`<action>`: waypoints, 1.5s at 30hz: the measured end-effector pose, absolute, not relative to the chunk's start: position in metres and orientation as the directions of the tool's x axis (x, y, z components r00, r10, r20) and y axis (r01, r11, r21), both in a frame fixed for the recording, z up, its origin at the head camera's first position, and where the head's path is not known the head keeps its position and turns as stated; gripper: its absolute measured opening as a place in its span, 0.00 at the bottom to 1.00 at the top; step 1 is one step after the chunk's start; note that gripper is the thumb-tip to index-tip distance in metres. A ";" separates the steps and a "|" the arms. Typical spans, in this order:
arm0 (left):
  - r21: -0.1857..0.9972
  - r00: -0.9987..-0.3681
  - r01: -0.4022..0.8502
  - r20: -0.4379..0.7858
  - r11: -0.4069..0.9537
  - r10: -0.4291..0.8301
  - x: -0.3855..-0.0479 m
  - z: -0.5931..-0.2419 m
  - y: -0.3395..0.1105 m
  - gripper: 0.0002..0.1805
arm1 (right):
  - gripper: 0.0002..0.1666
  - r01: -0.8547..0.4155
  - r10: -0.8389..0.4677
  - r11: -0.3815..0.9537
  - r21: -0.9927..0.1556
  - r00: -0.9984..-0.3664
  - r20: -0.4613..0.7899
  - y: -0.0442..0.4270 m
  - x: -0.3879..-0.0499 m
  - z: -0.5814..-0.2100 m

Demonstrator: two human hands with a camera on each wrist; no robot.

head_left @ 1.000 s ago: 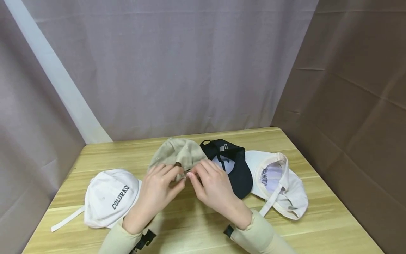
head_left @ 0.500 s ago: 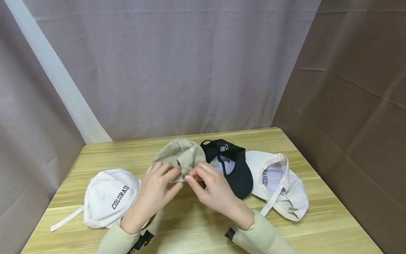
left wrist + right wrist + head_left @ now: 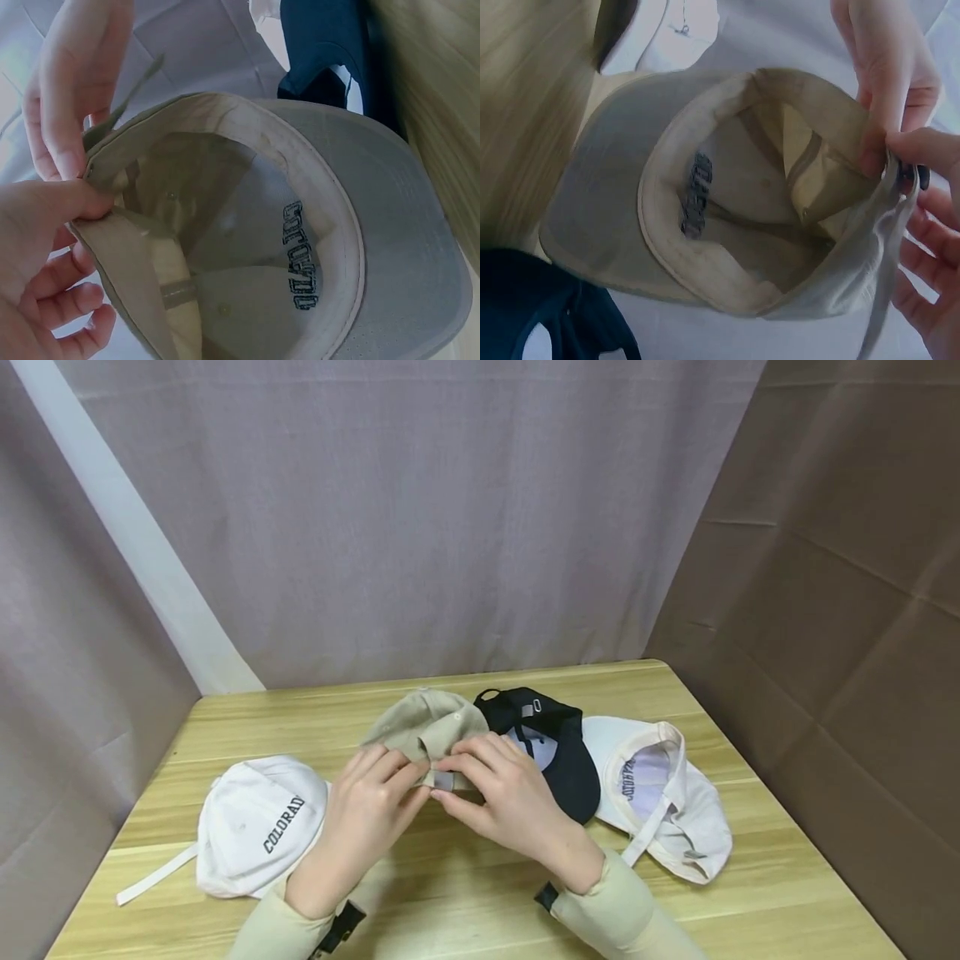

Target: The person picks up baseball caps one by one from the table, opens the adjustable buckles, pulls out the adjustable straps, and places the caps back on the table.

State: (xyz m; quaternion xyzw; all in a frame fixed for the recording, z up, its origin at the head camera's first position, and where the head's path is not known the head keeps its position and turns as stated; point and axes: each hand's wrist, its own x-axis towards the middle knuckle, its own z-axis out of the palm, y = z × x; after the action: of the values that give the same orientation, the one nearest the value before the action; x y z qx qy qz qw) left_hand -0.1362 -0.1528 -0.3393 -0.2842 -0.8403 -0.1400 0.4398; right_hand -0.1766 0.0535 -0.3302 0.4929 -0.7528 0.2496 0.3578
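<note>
A beige baseball cap is held up by its back strap, between both hands over the middle of the table. My left hand pinches one side of the back opening between thumb and fingers. My right hand pinches the strap close beside it, fingertips nearly meeting the left ones. In the right wrist view the strap's loose end hangs down, and a small dark buckle shows partly behind the fingers. The wrist views look into the crown, with the brim pointing away from the hands.
A white cap with dark lettering and a loose strap lies left on the wooden table. Right of the beige cap lie a black cap and another white cap. Grey curtain hangs behind.
The fingers of both hands have shifted at the back strap. A pale piece of the strap now shows between the fingertips. The cap has turned slightly; the other caps stay put.
</note>
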 end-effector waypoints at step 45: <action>-0.153 -0.397 0.600 0.796 0.786 0.458 -0.124 -0.343 -0.152 0.16 | 0.18 -0.906 -0.599 0.398 -0.144 -0.375 0.707 0.053 -0.167 -0.326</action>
State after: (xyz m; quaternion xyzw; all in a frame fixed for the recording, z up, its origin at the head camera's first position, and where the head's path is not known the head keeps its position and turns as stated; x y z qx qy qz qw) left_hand -0.1242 -0.1516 -0.3432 -0.3177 -0.8320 -0.0793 0.4478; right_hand -0.1675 0.0531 -0.3264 0.4792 -0.7852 0.2669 0.2875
